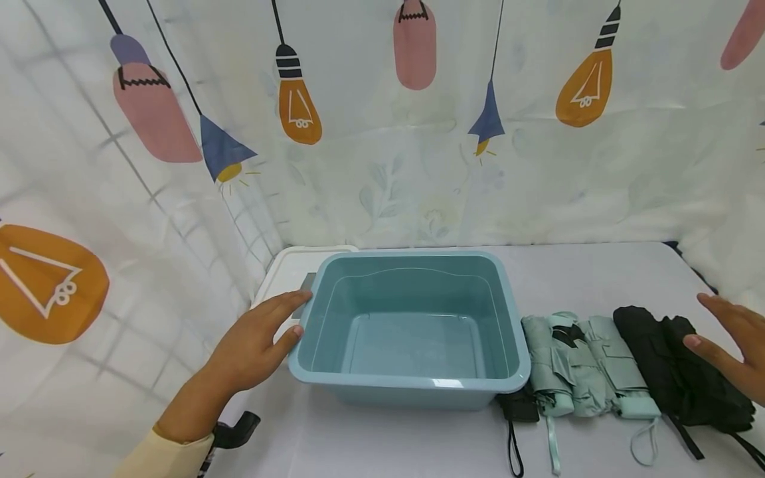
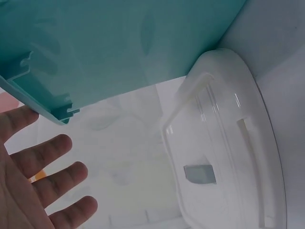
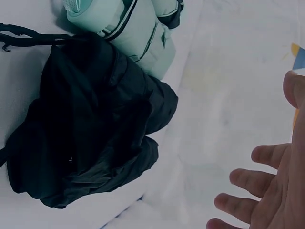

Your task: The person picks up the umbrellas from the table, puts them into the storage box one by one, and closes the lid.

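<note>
Curtain [image 1: 370, 192] printed with bulbs and lamps is hanging beyond both hands. A pale sleeve [image 1: 170, 458] is covering the left forearm. Black handle [image 1: 239, 431] is poking out just beside the left wrist, partly hidden by the sleeve. Left hand [image 1: 257, 345] is touching the tub's left rim with its fingertips; its fingers are spreading apart, not clamping. White panel [image 1: 281, 272] is lying beyond the left hand, partly behind the tub (grey patch showing on it). Tub [image 1: 382, 381], blue-green, is standing upright on the white table [image 1: 335, 448], directly right of the left hand and well left of the right hand. Black item [image 1: 518, 406] with a loop strap is lying at the tub's near right corner (upper part hidden by the tub). Green bundles [image 1: 588, 378] are lying side by side between the tub and the black bundles. Black bundles [image 1: 681, 378] are lying nearest the right hand, straps pointing toward the near edge. Right hand [image 1: 738, 345] is hovering above and right of these, apart from them, fingers spreading.
</note>
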Tool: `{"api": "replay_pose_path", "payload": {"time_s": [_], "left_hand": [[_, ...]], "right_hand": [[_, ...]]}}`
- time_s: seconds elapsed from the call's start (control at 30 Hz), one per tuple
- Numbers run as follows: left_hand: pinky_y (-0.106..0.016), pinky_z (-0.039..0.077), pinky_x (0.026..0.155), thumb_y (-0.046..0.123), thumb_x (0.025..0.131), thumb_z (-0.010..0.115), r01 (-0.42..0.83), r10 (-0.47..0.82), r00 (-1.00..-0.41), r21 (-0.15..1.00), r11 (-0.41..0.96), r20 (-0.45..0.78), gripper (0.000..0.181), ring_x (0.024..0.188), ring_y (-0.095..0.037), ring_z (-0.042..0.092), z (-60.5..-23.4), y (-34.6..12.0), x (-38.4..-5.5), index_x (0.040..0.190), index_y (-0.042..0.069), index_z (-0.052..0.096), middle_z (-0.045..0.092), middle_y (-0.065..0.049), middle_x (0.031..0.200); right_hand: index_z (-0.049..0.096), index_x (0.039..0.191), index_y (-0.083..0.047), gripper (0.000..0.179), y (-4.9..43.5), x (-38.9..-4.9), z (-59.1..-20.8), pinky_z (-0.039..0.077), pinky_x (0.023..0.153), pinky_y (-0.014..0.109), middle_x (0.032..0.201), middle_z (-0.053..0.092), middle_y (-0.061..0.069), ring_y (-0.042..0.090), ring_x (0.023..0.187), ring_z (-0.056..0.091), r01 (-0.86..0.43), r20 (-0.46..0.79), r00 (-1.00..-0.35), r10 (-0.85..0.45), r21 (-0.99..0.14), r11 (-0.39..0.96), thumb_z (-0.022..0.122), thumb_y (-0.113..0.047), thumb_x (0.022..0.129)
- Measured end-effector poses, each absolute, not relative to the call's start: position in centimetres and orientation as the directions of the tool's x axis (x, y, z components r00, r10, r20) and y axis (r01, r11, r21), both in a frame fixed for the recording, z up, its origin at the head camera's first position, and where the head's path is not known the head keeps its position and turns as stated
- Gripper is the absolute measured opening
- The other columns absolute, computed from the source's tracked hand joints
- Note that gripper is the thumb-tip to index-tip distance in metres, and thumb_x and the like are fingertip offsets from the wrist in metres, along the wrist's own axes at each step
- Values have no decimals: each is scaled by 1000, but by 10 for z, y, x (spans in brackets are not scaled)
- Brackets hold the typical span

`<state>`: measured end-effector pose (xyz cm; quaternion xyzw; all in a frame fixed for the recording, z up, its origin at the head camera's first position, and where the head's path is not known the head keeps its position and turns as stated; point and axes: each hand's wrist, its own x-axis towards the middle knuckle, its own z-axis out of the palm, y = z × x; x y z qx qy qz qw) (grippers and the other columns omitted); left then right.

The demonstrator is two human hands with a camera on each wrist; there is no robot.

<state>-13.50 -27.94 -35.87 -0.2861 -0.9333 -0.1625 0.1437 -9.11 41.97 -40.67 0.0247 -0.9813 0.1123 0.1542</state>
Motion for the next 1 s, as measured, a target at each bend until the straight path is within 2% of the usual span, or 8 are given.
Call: {"api": "replay_pose_path", "payload": {"time_s": [0.17,0.33,0.43,0.67,0.87,1.0], "left_hand": [[-58,41,104,26,105,58,556,463,-816,254,791,345,53,137,-33,49,-362,-280,-132,155,16,45,53,-8,150],[-60,41,104,32,106,55,488,413,-865,290,823,286,54,139,-36,47,-362,-279,-129,157,21,42,52,-10,151],[-61,40,105,33,107,54,469,398,-877,304,829,268,54,138,-36,47,-362,-280,-128,158,23,41,52,-10,150],[-60,40,104,33,107,54,465,393,-880,316,827,269,54,137,-36,48,-363,-281,-127,158,24,41,54,-10,149],[-61,40,104,31,107,54,478,400,-872,318,819,281,54,137,-37,49,-364,-278,-128,158,22,41,53,-12,149],[-63,40,104,31,107,54,484,404,-869,320,814,287,54,136,-39,49,-364,-276,-130,158,21,41,53,-13,149]], "right_hand": [[9,160,4,91,420,-90,-406,5,112,71,156,17,41,60,144,10,-49,285,-958,13,-209,977,48,-56,104],[12,160,4,92,424,-91,-408,21,104,75,145,32,46,68,129,31,-21,290,-957,32,-180,983,49,-58,103],[14,159,5,93,427,-92,-409,28,98,78,140,36,47,69,121,39,-5,276,-960,43,-171,985,50,-59,102],[19,156,10,90,429,-93,-412,29,96,78,134,39,48,68,120,38,8,256,-965,64,-212,977,52,-55,103],[28,150,14,88,433,-92,-420,36,89,78,122,45,51,68,109,42,19,285,-955,88,-235,972,58,-53,101],[31,148,15,89,439,-92,-427,40,85,75,121,45,51,67,105,43,46,290,-950,114,-231,972,60,-54,100]]}}
